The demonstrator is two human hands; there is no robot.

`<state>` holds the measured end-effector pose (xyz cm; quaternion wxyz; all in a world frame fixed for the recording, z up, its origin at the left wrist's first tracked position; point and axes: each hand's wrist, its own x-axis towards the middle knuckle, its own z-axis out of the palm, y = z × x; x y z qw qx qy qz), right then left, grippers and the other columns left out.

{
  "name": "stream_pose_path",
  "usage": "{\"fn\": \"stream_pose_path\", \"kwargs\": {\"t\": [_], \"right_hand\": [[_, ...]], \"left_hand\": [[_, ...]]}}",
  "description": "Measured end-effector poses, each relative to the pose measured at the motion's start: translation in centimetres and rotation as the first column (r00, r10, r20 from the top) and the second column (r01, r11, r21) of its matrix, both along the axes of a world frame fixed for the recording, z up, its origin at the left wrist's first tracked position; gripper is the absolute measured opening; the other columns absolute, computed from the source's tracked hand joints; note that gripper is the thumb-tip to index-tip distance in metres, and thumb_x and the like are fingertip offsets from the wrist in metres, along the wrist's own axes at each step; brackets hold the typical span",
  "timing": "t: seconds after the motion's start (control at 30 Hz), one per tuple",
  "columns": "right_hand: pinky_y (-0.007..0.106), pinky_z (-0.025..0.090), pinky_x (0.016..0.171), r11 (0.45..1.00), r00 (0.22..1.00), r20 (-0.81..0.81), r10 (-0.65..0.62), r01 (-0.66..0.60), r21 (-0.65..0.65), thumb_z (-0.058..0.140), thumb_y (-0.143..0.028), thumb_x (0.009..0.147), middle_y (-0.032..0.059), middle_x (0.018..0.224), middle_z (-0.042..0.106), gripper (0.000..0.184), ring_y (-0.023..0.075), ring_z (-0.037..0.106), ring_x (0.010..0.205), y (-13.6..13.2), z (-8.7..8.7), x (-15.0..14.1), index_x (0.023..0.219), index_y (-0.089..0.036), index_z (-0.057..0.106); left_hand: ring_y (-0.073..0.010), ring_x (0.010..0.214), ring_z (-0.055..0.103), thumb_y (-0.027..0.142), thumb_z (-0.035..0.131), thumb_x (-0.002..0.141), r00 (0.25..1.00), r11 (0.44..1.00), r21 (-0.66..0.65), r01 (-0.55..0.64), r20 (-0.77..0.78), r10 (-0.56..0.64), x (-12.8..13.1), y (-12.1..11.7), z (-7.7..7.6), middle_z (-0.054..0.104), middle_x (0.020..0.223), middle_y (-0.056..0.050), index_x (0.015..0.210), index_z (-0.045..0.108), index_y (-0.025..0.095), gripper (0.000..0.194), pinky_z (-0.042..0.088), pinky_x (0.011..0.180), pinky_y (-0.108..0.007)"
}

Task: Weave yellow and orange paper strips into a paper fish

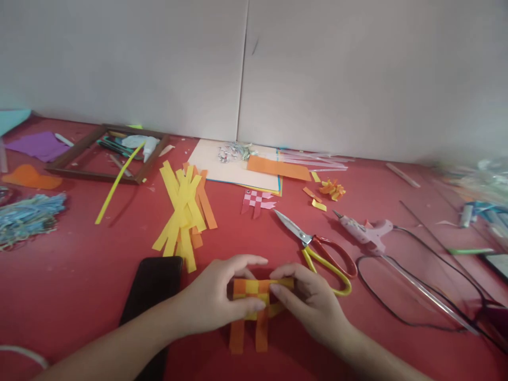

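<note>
A small weave of orange and yellow paper strips (pixel 251 287) is held between my two hands, low in the middle of the view. My left hand (pixel 222 291) grips its left side, the thumb lying across the front. On the right, my right hand (pixel 305 296) pinches the weave's upper right part, where yellow strip ends stick out. Two orange strip ends hang down below. Fingers hide part of the checkered middle. Beyond the hands lies a finished-looking pink checkered paper fish (pixel 257 200). A pile of yellow and orange paper strips (pixel 183 206) lies to the upper left.
Scissors (pixel 305 238) with red and yellow handles lie just past my right hand. A pink glue gun (pixel 367 233) and its dark cord take up the right. A black phone (pixel 154 286) is under my left forearm. A wooden frame (pixel 95 174) stands back left, near paper sheets (pixel 222 177).
</note>
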<state>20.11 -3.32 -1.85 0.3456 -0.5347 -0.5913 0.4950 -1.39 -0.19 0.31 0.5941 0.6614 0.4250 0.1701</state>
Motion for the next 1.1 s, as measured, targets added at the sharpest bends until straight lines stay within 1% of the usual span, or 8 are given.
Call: {"fn": "stream_pose_path", "kwargs": {"t": [0.1,0.23,0.5,0.77,0.83,0.93,1.0,1.1], "right_hand": [[0.024,0.054,0.058,0.998,0.999,-0.004,0.036,-0.035,0.045,0.063,-0.032,0.086,0.0040,0.079,0.070,0.013,0.0139,0.067,0.067,-0.2,-0.4,0.2,0.089,-0.020,0.066],[0.024,0.055,0.060,0.986,0.995,0.058,0.086,-0.093,0.137,0.065,-0.029,0.085,0.0031,0.077,0.070,0.009,0.0131,0.066,0.067,0.1,-0.2,0.4,0.089,-0.020,0.068],[0.024,0.056,0.058,0.969,0.990,0.092,-0.103,0.079,0.236,0.065,-0.033,0.085,0.0034,0.079,0.071,0.012,0.0144,0.067,0.067,0.8,0.2,1.0,0.089,-0.022,0.068],[0.024,0.055,0.069,0.908,0.953,0.302,0.020,-0.144,0.394,0.059,-0.032,0.090,0.0026,0.089,0.074,0.017,0.0141,0.070,0.077,1.5,1.4,1.5,0.100,-0.023,0.069],[0.028,0.054,0.073,0.916,0.902,0.423,-0.084,-0.097,0.389,0.055,-0.033,0.091,0.0042,0.095,0.074,0.020,0.0163,0.069,0.082,2.1,1.9,3.0,0.103,-0.023,0.067],[0.033,0.050,0.069,0.922,0.664,0.706,-0.247,-0.062,0.382,0.054,-0.030,0.085,0.0077,0.088,0.071,0.016,0.0213,0.066,0.078,3.0,2.5,6.4,0.089,-0.019,0.066],[0.033,0.047,0.065,0.951,0.523,0.829,-0.198,-0.103,0.293,0.054,-0.026,0.080,0.0088,0.085,0.069,0.013,0.0233,0.065,0.077,3.3,2.7,8.4,0.084,-0.018,0.064],[0.031,0.041,0.058,0.978,0.425,0.904,-0.043,-0.169,0.126,0.052,-0.026,0.077,0.0073,0.080,0.066,0.011,0.0209,0.061,0.067,3.2,2.8,9.9,0.080,-0.019,0.060]], "left_hand": [[-0.0228,0.105,0.065,0.038,0.071,0.080,0.997,1.000,-0.006,0.014,0.071,-0.014,0.4,0.0,0.1,0.070,0.111,-0.005,0.116,0.064,0.022,0.040,0.050,0.089,-0.032],[-0.0179,0.085,0.070,0.028,0.063,0.086,0.995,0.999,-0.025,-0.021,0.099,0.023,1.0,0.1,-0.2,0.074,0.090,-0.003,0.090,0.067,0.017,0.013,0.053,0.079,-0.027],[-0.0170,0.083,0.068,0.031,0.063,0.085,0.989,0.988,0.070,-0.138,0.056,0.134,0.4,0.9,-0.5,0.073,0.087,-0.003,0.087,0.066,0.018,0.013,0.051,0.076,-0.027],[-0.0173,0.081,0.070,0.039,0.063,0.087,0.994,1.000,-0.028,0.013,0.112,-0.010,0.6,0.5,-0.3,0.076,0.087,-0.006,0.090,0.062,0.017,0.022,0.050,0.072,-0.027],[-0.0173,0.081,0.070,0.037,0.062,0.087,0.994,0.999,-0.050,0.000,0.108,0.005,0.6,0.6,-0.3,0.076,0.087,-0.007,0.087,0.060,0.017,0.020,0.049,0.072,-0.026],[-0.0156,0.076,0.067,0.035,0.060,0.088,0.994,0.997,-0.060,-0.054,0.088,0.059,0.6,0.8,-0.4,0.077,0.088,-0.006,0.086,0.055,0.019,0.017,0.045,0.065,-0.025],[-0.0132,0.065,0.063,0.035,0.058,0.089,0.993,0.994,-0.066,-0.084,0.079,0.089,0.5,0.8,-0.3,0.077,0.089,-0.005,0.088,0.052,0.020,0.016,0.040,0.057,-0.024],[-0.0133,0.063,0.060,0.038,0.057,0.089,0.988,0.989,-0.090,-0.117,0.085,0.125,0.4,0.7,-0.3,0.077,0.090,-0.004,0.094,0.051,0.022,0.017,0.037,0.055,-0.025]]}}
